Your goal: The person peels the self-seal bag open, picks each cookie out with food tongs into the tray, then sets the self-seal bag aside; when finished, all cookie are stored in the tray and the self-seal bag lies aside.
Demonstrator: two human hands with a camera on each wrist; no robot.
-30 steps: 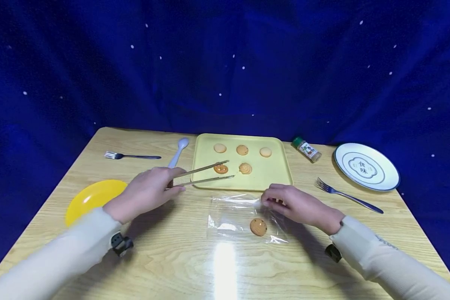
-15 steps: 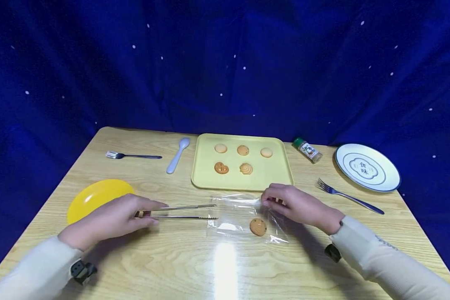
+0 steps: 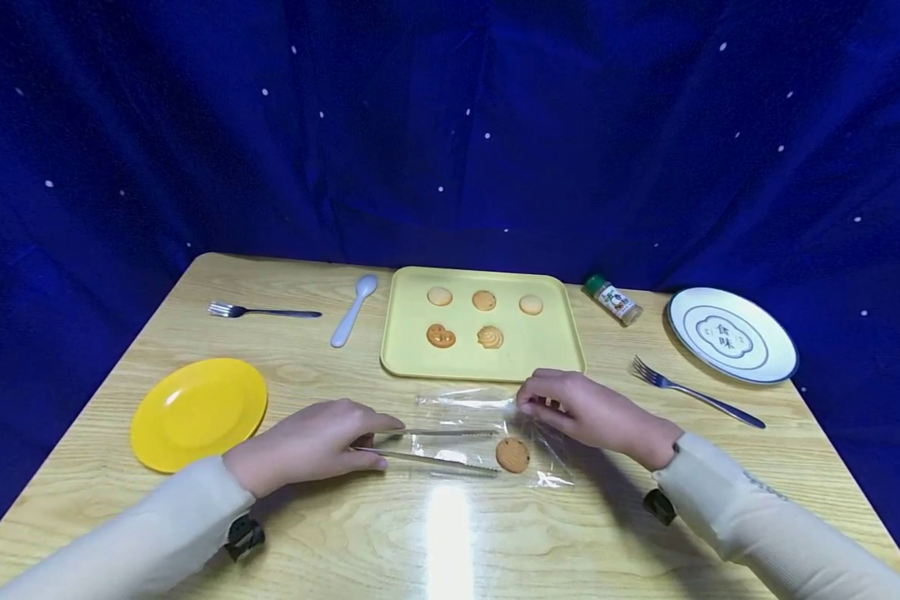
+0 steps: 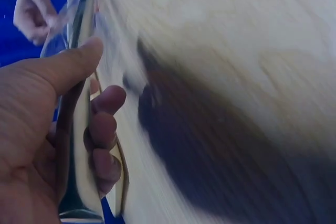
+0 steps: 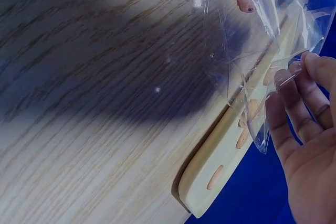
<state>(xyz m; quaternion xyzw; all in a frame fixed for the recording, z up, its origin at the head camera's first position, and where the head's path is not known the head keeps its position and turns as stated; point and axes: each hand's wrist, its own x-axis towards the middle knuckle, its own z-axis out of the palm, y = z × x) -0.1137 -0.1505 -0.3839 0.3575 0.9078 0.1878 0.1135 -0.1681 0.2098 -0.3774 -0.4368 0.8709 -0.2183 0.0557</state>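
Observation:
My left hand [image 3: 318, 446] holds metal tongs [image 3: 435, 461], their arms spread and pointing right. The tong tips lie just left of a round chocolate-chip cookie [image 3: 512, 455] in a clear plastic bag [image 3: 465, 402]. Whether the tongs are inside the bag or over it, I cannot tell. With thumb and fingers my right hand [image 3: 598, 417] pinches the bag's upper right part; the right wrist view shows the crinkled film [image 5: 286, 74] at the fingertips. Behind the bag a pale yellow tray [image 3: 547, 354] bears several cookies, among them a pretzel-shaped one [image 3: 441, 336] and a swirled one [image 3: 490, 337].
A yellow plate [image 3: 195, 417], a fork [image 3: 270, 312] and a pale spoon [image 3: 352, 312] lie to the left. On the right are a green-capped seasoning bottle [image 3: 613, 301], another fork [image 3: 697, 396] and a white plate [image 3: 765, 350]. A blue curtain [image 3: 450, 125] hangs behind the table.
My left hand has drawn the tongs back from the tray's pretzel-shaped cookie, then brought them right to the cookie in the bag. My right hand has stayed nearly still.

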